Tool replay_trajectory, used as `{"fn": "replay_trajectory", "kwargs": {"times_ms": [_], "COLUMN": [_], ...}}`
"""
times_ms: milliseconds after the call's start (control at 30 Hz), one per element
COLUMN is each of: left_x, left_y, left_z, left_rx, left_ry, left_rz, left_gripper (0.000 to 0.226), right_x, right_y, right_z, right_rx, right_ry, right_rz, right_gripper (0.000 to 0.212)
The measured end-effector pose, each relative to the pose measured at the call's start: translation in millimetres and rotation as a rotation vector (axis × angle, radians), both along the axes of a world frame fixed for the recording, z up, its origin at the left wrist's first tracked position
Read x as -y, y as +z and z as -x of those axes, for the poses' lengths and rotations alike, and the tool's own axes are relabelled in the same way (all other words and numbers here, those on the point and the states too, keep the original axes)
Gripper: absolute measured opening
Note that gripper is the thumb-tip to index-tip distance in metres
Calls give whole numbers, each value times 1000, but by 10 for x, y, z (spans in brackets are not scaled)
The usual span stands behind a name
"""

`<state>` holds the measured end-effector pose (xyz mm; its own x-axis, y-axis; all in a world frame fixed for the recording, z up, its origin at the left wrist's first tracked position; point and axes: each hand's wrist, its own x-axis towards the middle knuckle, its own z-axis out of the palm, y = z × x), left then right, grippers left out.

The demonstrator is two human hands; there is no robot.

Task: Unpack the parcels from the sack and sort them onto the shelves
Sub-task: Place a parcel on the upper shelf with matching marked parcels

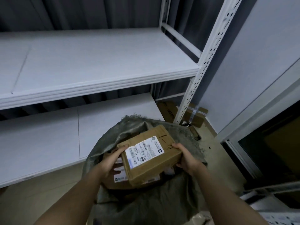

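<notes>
The cardboard parcel (151, 153) is held just above the open mouth of the grey sack (146, 202), label side up, its long axis running from lower left to upper right. It is clamped between both hands at its short ends: the left hand (112, 161) grips the near-left end, the right hand (185, 157) the far-right end, with fingers (176, 146) curled over the top edge. Neither hand is nearer. More parcels (120, 177) are seen beneath it in the sack. The lower shelf (48, 140) lies to the left and beyond, the upper shelf (97, 62) higher
</notes>
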<state>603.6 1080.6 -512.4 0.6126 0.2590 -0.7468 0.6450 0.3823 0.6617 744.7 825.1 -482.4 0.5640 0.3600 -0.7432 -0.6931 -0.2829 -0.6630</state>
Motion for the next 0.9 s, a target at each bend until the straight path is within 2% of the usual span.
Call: {"fn": "replay_trajectory", "kwargs": {"times_ms": [67, 167, 233, 333, 433, 567, 667, 800, 900], "left_x": [19, 97, 177, 412, 737, 1042, 1191, 1467, 1712], "left_y": [130, 338, 463, 653, 830, 982, 1093, 1320, 1478], "left_z": [53, 49, 15, -65, -123, -94, -38, 127, 235], "left_rx": [79, 180, 205, 205, 265, 379, 435, 432, 431], "left_ry": [-1, -26, -48, -71, -99, -51, -58, -111, -173], "left_rz": [94, 201, 247, 274, 300, 191, 118, 1, -66], "left_gripper": [82, 77, 84, 96, 96, 89, 92, 99, 96], "right_x": [8, 16, 8, -65, -135, 20, 328, 963, 1347], "right_y": [149, 237, 257, 237, 243, 300, 460, 747, 1082], "right_z": [31, 171, 308, 553, 799, 987, 1020, 898, 863], "right_rx": [35, 21, 18, 10, 33, 72, 136, 285, 402], "right_ry": [-42, -210, -311, -351, -357, -286, -175, -326, -240], "right_rz": [-64, -243, -360, -471, -475, -470, -386, -283, -275], "right_gripper": [54, 63, 72, 87, 99, 106, 97, 92, 80]}}
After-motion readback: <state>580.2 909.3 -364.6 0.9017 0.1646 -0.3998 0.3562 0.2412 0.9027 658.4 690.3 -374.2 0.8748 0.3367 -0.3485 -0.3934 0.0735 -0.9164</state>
